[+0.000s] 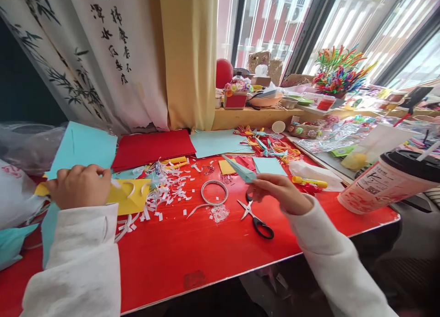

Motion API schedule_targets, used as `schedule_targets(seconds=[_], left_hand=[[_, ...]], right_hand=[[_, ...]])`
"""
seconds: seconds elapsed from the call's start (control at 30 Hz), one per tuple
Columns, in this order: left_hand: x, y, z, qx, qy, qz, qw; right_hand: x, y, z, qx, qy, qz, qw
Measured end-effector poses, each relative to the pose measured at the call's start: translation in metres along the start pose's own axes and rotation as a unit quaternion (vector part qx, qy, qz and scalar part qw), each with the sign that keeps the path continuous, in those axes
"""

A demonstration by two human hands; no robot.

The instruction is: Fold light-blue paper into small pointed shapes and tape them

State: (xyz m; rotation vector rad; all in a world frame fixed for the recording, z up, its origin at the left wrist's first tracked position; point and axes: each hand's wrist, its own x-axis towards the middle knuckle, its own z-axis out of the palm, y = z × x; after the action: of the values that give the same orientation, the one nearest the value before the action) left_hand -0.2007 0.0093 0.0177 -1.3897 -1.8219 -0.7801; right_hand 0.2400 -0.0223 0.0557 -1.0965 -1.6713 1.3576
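My right hand (275,191) pinches a folded light blue paper (243,171), its pointed end toward the upper left. Below that hand lie open scissors (255,219) with black handles. At the left, my left hand (80,187) is over yellow paper (129,198) and light blue sheets (84,145), its fingers curled down; what its fingertips grip, if anything, is hidden. Between the hands a roll of white tape (214,192) lies flat, with a loose strip trailing from it. White paper scraps (168,191) are scattered beside the yellow paper.
Red sheets (154,148) and light blue sheets (220,142) lie at the back of the red table (192,257). A large cup (388,181) leans near the right edge. A yellow tube (310,182) and small blue squares (270,166) lie near my right hand.
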Motion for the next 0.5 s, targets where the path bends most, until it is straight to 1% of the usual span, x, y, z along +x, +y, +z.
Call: schedule_targets(seconds=[0.07,0.13,0.17,0.23,0.27,0.33,0.4,0.43,0.47,0.5], left_hand=[[-0.002,0.006,-0.001,0.007,0.014,-0.008,1.0],[-0.002,0.012,-0.003,-0.005,0.026,-0.01,1.0],[-0.002,0.014,-0.004,-0.016,0.04,-0.015,0.999],[-0.002,0.021,-0.007,-0.039,0.05,-0.002,0.998],[-0.003,0.025,-0.008,-0.048,0.053,0.009,0.997],[-0.005,0.037,-0.01,-0.06,0.063,0.034,0.996],[-0.008,0.053,-0.011,-0.063,0.074,0.065,0.993],[-0.011,0.064,-0.013,-0.067,0.083,0.084,0.991],[-0.013,0.076,-0.015,-0.072,0.066,0.125,0.987],[-0.016,0.089,-0.017,-0.079,0.073,0.145,0.984]], right_hand=[[-0.026,0.005,-0.02,-0.014,0.028,0.045,0.999],[-0.049,0.019,-0.034,-0.03,0.056,0.107,0.992],[-0.058,0.029,-0.039,-0.036,0.071,0.14,0.987],[-0.073,0.05,-0.045,-0.061,0.09,0.205,0.973],[-0.078,0.06,-0.048,-0.076,0.093,0.232,0.965],[-0.086,0.073,-0.051,-0.132,0.125,0.272,0.945],[-0.094,0.072,-0.055,-0.211,0.146,0.285,0.923],[-0.099,0.066,-0.056,-0.254,0.146,0.289,0.911],[-0.104,0.056,-0.058,-0.293,0.141,0.291,0.9],[-0.11,0.045,-0.058,-0.326,0.133,0.296,0.888]])
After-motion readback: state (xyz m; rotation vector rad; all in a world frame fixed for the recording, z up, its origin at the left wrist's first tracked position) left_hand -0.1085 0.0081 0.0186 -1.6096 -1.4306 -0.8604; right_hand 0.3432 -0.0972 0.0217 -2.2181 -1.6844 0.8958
